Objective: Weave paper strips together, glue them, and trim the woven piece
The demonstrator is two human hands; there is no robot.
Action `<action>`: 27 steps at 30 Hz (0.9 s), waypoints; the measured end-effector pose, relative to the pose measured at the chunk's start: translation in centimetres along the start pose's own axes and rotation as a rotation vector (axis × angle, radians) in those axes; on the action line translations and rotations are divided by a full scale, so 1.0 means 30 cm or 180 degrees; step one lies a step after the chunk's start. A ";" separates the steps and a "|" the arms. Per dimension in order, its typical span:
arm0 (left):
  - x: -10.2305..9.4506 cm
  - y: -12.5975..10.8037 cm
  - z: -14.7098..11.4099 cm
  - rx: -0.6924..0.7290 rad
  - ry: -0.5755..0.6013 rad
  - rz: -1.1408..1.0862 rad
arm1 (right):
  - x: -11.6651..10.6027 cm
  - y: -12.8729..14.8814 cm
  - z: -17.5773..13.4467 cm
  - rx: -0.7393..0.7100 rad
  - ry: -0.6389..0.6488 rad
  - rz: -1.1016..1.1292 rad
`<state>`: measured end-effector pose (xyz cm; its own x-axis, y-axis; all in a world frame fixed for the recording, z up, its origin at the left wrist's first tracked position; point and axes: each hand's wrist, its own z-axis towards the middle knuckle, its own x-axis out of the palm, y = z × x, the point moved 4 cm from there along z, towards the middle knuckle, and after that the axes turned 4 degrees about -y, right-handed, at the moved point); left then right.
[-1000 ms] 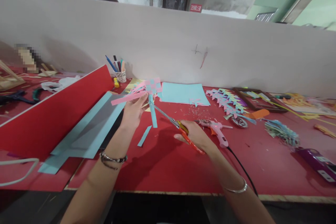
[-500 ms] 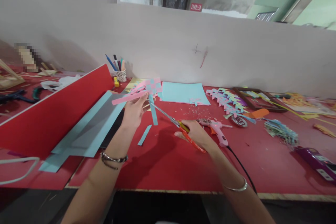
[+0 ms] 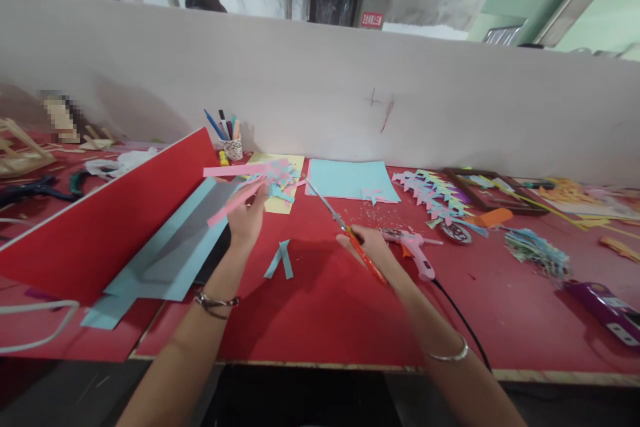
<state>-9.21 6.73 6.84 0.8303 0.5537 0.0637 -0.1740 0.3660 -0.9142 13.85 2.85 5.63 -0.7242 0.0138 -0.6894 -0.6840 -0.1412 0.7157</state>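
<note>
My left hand (image 3: 247,215) is closed on a woven piece of pink and blue paper strips (image 3: 276,172); two pink strips stick out from it to the left. In my right hand (image 3: 369,247) are scissors (image 3: 357,245) with orange-red handles, their blades pointing up and left, apart from the paper. On the red table below lie two cut blue paper strips (image 3: 285,259), one crossing the other at the top. Behind the woven piece is a yellow sheet (image 3: 283,205) with paper strips on it, partly hidden.
Blue sheets (image 3: 349,177) lie at the back. A pink glue gun (image 3: 417,255) with a black cord rests right of my right hand. Folded paper chains (image 3: 430,193) and a wooden frame (image 3: 493,192) are farther right. A red board (image 3: 115,213) stands on the left, near a pen cup (image 3: 233,147).
A blue strip has been cut off and has dropped onto the other on the table. My left hand has moved left with the woven paper, away from the scissors, whose blades have come together.
</note>
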 end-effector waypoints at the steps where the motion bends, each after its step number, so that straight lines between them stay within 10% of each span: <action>1: -0.001 -0.011 -0.016 0.0319 0.0160 0.0137 | 0.006 -0.004 0.000 0.0041 -0.0023 0.0300; 9: 0.068 -0.112 -0.215 0.3386 0.1196 0.1467 | 0.064 0.033 0.000 0.0122 0.0006 0.2953; 12: 0.081 -0.106 -0.247 0.3831 0.1339 0.1546 | 0.059 0.033 0.005 0.0309 -0.0188 0.3175; 15: 0.091 -0.073 -0.238 0.3167 0.1478 0.1213 | 0.057 0.025 0.010 0.0363 -0.0217 0.3229; 22: 0.146 0.061 -0.216 -0.0543 0.2315 -0.0714 | 0.076 0.005 0.016 0.0170 -0.0432 0.2907; 27: 0.167 0.063 -0.243 -0.1021 0.2449 -0.0389 | 0.092 -0.006 0.017 0.0106 -0.0418 0.2317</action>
<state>-1.52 4.74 2.50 0.9831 -0.1827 -0.0146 0.0030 0.0956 -0.9954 11.95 3.42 3.65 -0.9987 0.0468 -0.0215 -0.0274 -0.1296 0.9912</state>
